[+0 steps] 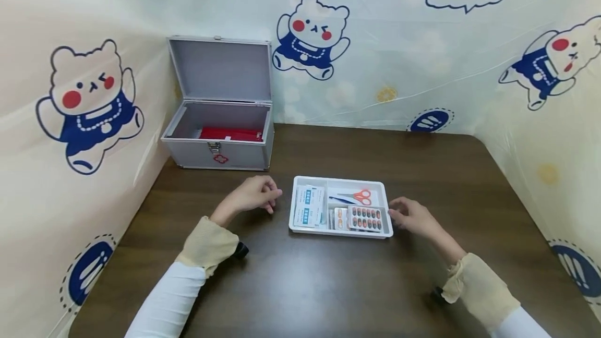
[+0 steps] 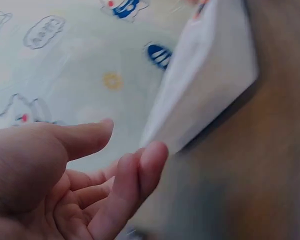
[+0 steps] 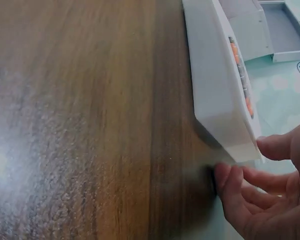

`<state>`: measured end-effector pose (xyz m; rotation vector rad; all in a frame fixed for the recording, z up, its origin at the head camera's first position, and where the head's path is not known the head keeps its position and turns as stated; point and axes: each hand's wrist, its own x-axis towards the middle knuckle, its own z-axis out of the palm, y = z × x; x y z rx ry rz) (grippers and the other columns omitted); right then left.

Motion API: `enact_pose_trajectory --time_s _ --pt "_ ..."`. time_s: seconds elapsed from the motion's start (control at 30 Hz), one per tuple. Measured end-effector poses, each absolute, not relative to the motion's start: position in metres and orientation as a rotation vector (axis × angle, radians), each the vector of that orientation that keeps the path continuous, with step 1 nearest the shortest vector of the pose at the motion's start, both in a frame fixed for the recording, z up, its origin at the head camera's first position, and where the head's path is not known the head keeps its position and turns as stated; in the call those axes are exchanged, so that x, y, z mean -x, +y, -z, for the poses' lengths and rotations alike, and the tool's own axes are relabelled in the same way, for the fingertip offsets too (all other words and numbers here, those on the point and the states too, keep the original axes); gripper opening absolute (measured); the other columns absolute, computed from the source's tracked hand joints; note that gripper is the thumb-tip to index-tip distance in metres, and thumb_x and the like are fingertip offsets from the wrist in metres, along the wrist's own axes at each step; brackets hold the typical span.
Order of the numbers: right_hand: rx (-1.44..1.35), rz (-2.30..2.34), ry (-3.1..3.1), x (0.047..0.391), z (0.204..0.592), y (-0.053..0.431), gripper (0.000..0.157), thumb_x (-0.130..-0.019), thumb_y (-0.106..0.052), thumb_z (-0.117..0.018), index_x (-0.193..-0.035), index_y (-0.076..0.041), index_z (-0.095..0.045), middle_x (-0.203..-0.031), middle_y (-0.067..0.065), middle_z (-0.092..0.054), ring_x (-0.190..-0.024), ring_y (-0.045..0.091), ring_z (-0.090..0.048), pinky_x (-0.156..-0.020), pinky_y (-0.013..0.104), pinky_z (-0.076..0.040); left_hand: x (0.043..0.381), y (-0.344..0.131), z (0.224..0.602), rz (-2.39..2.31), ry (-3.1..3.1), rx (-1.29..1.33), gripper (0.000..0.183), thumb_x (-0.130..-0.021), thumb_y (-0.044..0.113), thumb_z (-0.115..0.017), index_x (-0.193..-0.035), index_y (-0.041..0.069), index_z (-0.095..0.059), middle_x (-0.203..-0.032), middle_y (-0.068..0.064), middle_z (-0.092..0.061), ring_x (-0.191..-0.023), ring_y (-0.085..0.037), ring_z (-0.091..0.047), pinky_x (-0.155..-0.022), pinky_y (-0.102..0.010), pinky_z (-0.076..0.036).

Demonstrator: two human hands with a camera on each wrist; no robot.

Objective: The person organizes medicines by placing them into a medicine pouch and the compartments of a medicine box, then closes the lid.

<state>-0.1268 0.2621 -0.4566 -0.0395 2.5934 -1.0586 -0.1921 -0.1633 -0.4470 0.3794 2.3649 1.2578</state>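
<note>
A white divided tray [image 1: 340, 233] lies on the table. In it are blue-and-white packets [image 1: 309, 206], orange-handled scissors [image 1: 362, 196], a dark blue pen-like item [image 1: 341, 200] and blister packs of capsules [image 1: 366, 219]. My left hand [image 1: 255, 194] is held left of the tray, apart from it, with nothing between thumb and loosely bent fingers. At the tray's right end is my right hand [image 1: 413, 216]. In the right wrist view its thumb [image 3: 275, 146] meets the tray rim, while the fingertips [image 3: 225, 175] are low beside the end wall.
A silver case [image 1: 220, 153] stands at the back left with its lid [image 1: 223, 69] raised and a red pouch [image 1: 230, 134] inside. The brown wooden table [image 1: 305, 286] reaches back to a cartoon-printed cloth [image 1: 375, 40], which hangs at the back and sides.
</note>
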Motion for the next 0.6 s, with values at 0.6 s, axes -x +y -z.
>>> enact_pose_trajectory --time_s 0.6 --pt "0.072 0.989 2.465 0.134 0.452 0.253 0.042 -0.1 -0.02 -0.057 -0.13 0.011 -0.051 -0.105 0.019 -0.066 -0.082 0.017 -0.066 -0.066 0.032 -0.059 0.27 -0.327 0.39 -0.76 3.278 0.12 0.035 -0.091 0.013 -0.047 -0.094 -0.022 -0.052 -0.095 -0.039 -0.05 -0.094 -0.053 -0.046 -0.08 -0.056 -0.04"
